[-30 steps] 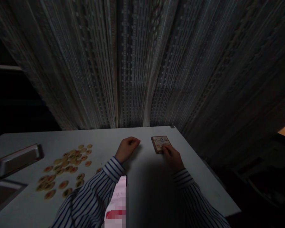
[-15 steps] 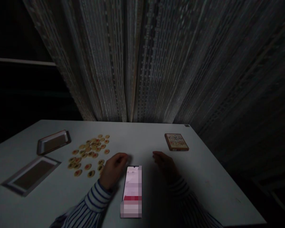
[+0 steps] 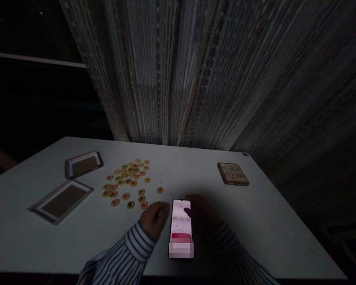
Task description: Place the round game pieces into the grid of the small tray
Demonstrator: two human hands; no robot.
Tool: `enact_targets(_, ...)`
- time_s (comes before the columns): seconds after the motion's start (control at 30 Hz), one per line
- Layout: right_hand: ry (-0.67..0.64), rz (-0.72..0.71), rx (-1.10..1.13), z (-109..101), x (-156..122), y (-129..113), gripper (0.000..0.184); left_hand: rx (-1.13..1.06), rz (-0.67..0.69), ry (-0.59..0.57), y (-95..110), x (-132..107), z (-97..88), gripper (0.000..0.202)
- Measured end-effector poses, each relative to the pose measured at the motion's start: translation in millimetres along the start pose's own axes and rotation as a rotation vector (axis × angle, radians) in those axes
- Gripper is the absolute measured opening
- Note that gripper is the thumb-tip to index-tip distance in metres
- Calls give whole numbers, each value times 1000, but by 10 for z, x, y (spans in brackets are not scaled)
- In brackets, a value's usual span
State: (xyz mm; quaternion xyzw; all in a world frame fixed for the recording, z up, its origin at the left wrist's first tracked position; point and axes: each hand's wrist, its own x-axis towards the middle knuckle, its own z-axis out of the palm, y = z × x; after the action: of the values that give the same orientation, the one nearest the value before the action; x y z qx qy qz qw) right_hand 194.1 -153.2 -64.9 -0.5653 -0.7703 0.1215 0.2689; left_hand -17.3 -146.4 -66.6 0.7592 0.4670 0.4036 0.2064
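Head view: I read the phone (image 3: pixel 181 227) with its long axis toward 12 o'clock. My right hand (image 3: pixel 201 215) sits at 3 o'clock, too dark to tell its state; my left hand (image 3: pixel 154 219) curls loosely at 9 o'clock, empty.

Lit smartphone (image 3: pixel 180 213), flat, screen up, probably a timer on display

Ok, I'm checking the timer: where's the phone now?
Head view: the phone lies on the table between the left hand and right hand, right of the round tokens.
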Motion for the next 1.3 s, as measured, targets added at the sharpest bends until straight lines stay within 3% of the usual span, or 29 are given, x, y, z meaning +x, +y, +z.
enact_targets(0.27,-15,-45,-23,-20,1,-18,34,38,6,39,-9,-50,19,21)
enact_targets(0.43,74,-78,-27,26,-9,26,28,17,-6,79,9,-37,22,21)
enact_targets(0.57,148,-101,9,19,0,61,27,13,-48,48,57,-25,-12,21)
enact_targets(0.73,155,-98,100,-30,16,50,27,55,-24,48,63,-100,-48,22)
enact_targets(0.83,152,-58,134,-32,23,35,27,86,48,54,64,-152,-151,23)
enact_targets(1.0,162,-106,100,-45,59,29,23,111,97,60,100,-168,-482,20)
enact_targets(1.17,181,-51,91,-153,204,-78,27,131,29,155,26,-226,-722,18)
enact_targets(1.3,137,-120,99,-195,417,-223,28,159,-26,233,-91,-294,-861,19)
